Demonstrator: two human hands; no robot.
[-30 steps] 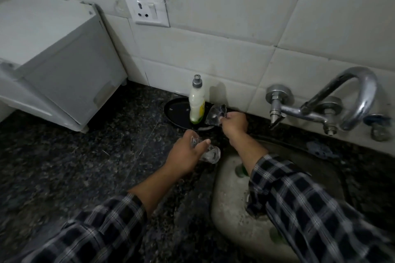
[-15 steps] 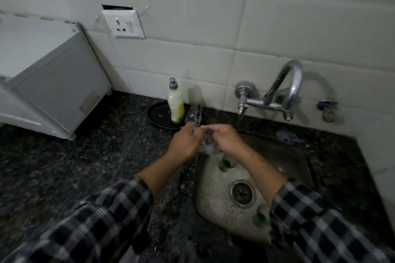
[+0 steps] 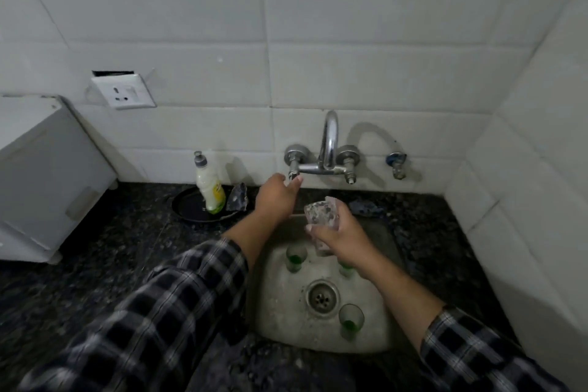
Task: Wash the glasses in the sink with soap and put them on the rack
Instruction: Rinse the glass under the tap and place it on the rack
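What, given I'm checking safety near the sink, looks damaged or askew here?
The wall socket on the tiles left of the tap sits tilted, with a dark gap open above its plate, as if pulled loose from the wall.

No text, brand or number can be read. Soap bottle [image 3: 210, 190]: yellow-green label, print too blurred to make out. Wall socket [image 3: 123, 95]: no readable marking.

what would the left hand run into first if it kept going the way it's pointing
The left hand points up and back at the faucet's left valve handle. Its fingers look at or nearly on it, though depth is unclear. Behind it is the tiled wall.
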